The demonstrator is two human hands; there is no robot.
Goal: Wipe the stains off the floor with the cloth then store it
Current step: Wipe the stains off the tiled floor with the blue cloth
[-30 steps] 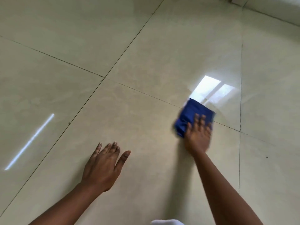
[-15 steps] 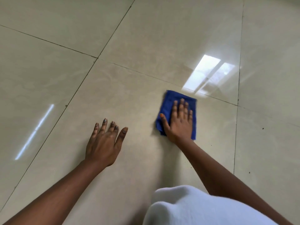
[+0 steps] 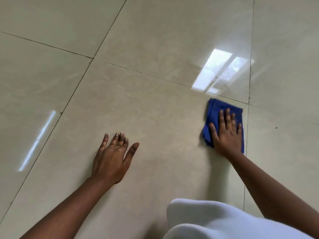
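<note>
A folded blue cloth lies flat on the glossy cream tiled floor, close to a grout line on its right. My right hand presses down on the cloth with its fingers spread, covering most of it. My left hand rests palm down on the bare tile to the left, fingers apart, holding nothing. A small dark speck sits on the tile to the right of the cloth.
Dark grout lines cross the floor. A bright window reflection shines on the tile beyond the cloth, and a thin light streak lies at the left. White fabric of my clothing fills the bottom edge.
My right hand has slid the cloth to the right across the tile, toward the grout line, after an earlier leftward stroke. My left hand has stayed planted.
</note>
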